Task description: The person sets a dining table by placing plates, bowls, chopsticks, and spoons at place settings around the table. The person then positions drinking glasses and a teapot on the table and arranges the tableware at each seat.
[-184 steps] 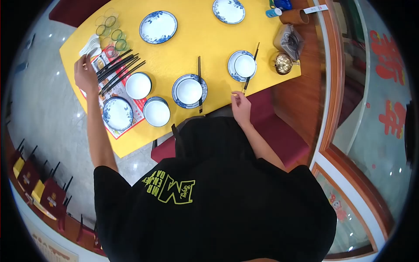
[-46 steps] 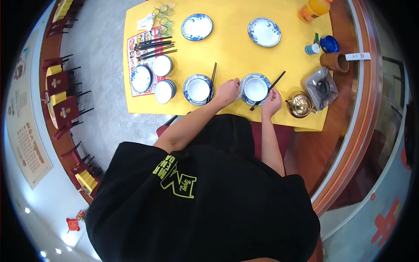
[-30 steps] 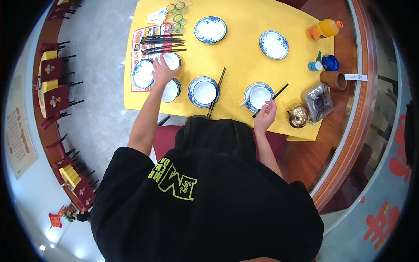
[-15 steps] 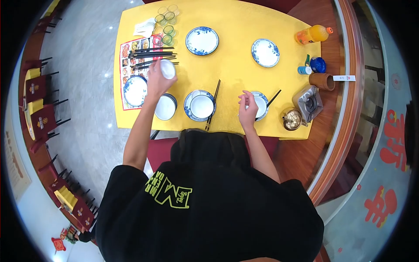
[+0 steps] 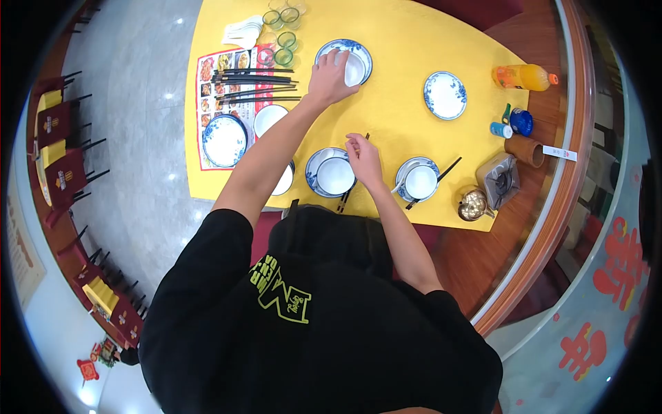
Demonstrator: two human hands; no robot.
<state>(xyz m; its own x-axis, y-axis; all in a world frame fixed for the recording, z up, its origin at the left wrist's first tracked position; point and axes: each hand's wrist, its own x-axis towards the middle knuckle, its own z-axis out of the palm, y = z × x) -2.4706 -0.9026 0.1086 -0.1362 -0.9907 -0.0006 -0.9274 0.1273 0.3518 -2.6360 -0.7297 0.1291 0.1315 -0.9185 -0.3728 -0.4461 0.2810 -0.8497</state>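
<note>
My left hand (image 5: 329,77) grips a white bowl (image 5: 354,70) over the blue-patterned plate (image 5: 364,52) at the table's upper middle. My right hand (image 5: 365,160) hovers by the near place setting, its fingers curled; whether they hold anything is too small to tell. Beside it a white bowl (image 5: 335,176) rests on a blue-rimmed plate (image 5: 312,168), with chopsticks (image 5: 344,199) at its right, partly behind my hand. Another bowl (image 5: 421,181) sits on a plate farther right, with a spoon and chopsticks (image 5: 448,170). My left forearm partly covers the stacked bowls (image 5: 270,120).
On the yellow table (image 5: 400,41) are black chopsticks (image 5: 255,79) on a menu sheet, white spoons (image 5: 243,32), green glasses (image 5: 284,48) and plates (image 5: 225,141). At the right are an orange bottle (image 5: 524,77), a wooden cup (image 5: 527,150) and a gold teapot (image 5: 472,205).
My left hand has carried a bowl from the stacks at the left, up and right to the upper middle plate. My right hand has moved left from the right place setting.
</note>
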